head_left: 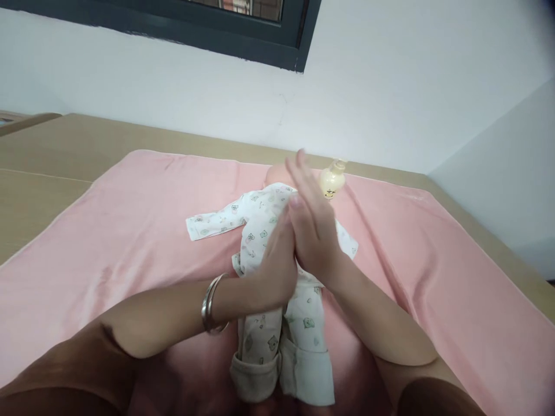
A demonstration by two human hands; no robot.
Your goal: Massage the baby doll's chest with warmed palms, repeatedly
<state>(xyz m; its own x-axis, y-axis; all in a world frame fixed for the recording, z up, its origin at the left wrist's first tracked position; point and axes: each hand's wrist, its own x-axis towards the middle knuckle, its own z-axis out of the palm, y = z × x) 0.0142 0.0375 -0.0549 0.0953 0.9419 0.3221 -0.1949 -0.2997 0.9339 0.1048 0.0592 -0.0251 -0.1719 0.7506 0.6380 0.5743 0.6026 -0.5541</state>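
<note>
From my end of the head view, the left hand and the right hand were pressed palm to palm above the patterned baby top, fingers straight rather than curled. I took the flat contact as a way of bringing both palms fully together. I saw nothing gripped, though I could not tell whether anything thin, such as a film of lotion, lay between them.

The top lay face up with its sleeves out to the sides, and the matching trousers ran towards the wearer with turned-up cuffs; that layout probably kept the whole outfit within reach. The pink blanket seemed to serve as padding over the wooden worktop. A pale yellow pump bottle stood just beyond the right hand, near the wall (handy, I thought, yet off the clothes).

The hands hid the middle of the outfit and much of the right sleeve. A rounded, skin-toned form showed past the collar, probably a doll's head, but I could make out no features. Blur softened the fingertips, the bottle's print was too small to read, and the frame cut off whatever lay below the cuffs.
</note>
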